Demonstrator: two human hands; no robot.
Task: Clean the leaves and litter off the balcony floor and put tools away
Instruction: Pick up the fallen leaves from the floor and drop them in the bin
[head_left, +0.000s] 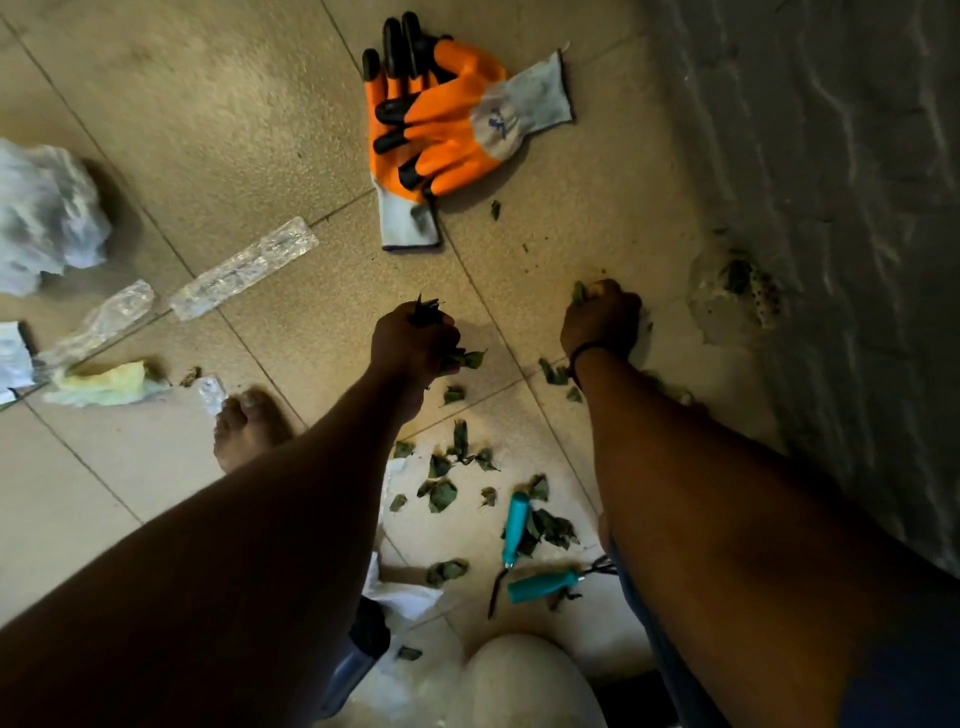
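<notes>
While the speckled tan floor tiles (218, 130) are being cleared, they are being seen as matt and gritty, bounded at the right of the frame by a rough grey wall (831, 156). At upper centre a pair of orange rubber-coated gloves (441, 124) is lying limp. Crinkled clear plastic wrappers (244, 267) are lying at left. Two teal-handled hand tools (540, 584), stiff and light, are lying at lower centre, best taken by the handles. Scattered leaves (441, 493), dry, curled and probably brittle, are being gathered in bunches: a clump is being clutched in the left hand (415, 338), while a few more are being grasped by the right hand (602, 317) near the wall.
</notes>
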